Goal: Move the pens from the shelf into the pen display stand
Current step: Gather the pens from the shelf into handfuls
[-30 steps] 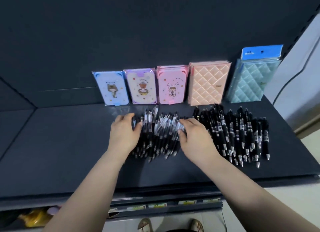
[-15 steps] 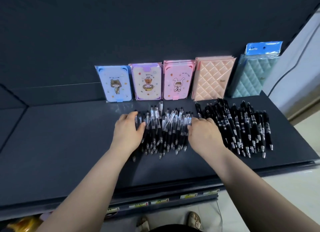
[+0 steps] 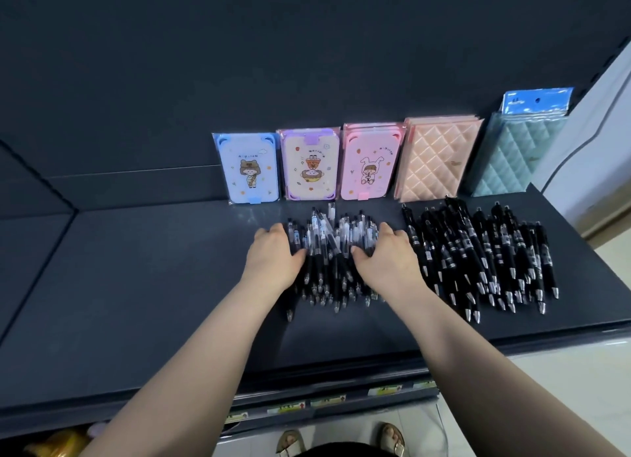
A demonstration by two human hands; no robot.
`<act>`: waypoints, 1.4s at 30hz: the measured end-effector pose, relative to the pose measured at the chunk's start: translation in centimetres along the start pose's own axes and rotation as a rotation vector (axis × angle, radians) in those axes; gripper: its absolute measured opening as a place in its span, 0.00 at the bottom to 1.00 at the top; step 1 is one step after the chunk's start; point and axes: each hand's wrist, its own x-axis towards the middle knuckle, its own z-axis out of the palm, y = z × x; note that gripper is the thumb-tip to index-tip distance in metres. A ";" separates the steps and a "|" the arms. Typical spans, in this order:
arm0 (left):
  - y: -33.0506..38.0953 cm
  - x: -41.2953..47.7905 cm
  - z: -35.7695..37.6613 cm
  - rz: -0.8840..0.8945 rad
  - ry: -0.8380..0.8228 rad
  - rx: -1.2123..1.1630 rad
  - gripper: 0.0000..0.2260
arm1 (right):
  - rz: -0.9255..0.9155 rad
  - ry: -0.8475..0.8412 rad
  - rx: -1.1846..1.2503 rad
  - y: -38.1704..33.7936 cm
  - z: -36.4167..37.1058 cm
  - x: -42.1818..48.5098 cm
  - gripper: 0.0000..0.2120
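Observation:
A heap of clear-barrel pens lies on the dark shelf, tips pointing toward me. My left hand cups the heap's left side, its fingers curled over the pens and its thumb on top. From the other side my right hand cups it the same way, so the heap is squeezed between both hands. A second, wider heap of black pens lies untouched just to the right. No pen display stand is in view.
Packaged notebooks lean on the back wall: blue, purple, pink, peach quilted, teal quilted. The shelf's front edge carries price labels. A white wall bounds the right end.
Both hands have slid inward against the clear-pen heap, bunching it narrower. The black pens have not moved.

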 end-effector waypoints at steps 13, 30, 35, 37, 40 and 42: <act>1.1 0.7 -0.5 0.012 -0.087 0.120 0.33 | 0.054 -0.059 0.090 -1.2 0.6 1.2 0.20; -0.6 1.4 -1.5 0.057 -0.131 -0.235 0.22 | 0.171 -0.127 0.605 -0.4 0.4 2.3 0.08; -2.2 2.0 -1.5 -0.004 -0.130 -0.528 0.12 | 0.177 -0.153 0.656 0.1 0.4 2.1 0.06; -2.6 1.8 -1.6 -0.057 -0.164 -0.682 0.08 | 0.166 -0.155 0.686 0.2 0.1 2.2 0.12; -2.8 1.5 -2.1 -0.147 -0.223 -0.946 0.04 | 0.131 -0.197 0.704 0.3 -0.8 2.2 0.08; -2.9 1.3 -2.5 -0.201 -0.280 -1.154 0.07 | 0.140 -0.274 0.749 0.6 -1.3 2.4 0.08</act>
